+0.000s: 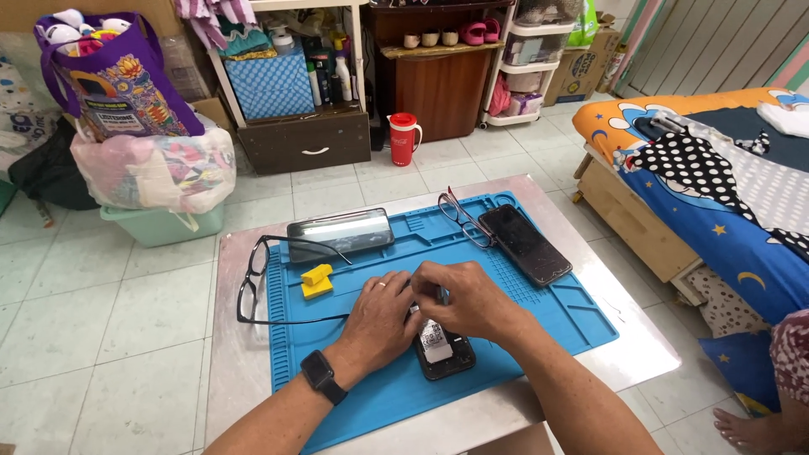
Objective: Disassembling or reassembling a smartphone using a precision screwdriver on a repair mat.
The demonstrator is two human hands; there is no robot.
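Already the opened phone [442,350] lies back-off on the blue mat [539,312], lower centre of the frame. My left hand [379,316] presses its top edge, fingers curled; my right hand [459,297] pinches something small there. Two other phones [340,233] wait untouched, upper centre.

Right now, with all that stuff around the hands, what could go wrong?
The opened phone lies under both hands, the left hand and right hand, near the front edge of the blue mat, so a slip might push it off.

The black glasses hang partly over the mat's left edge beside the left wrist; an elbow could knock them.

The small yellow piece sits loose and could get bumped away.
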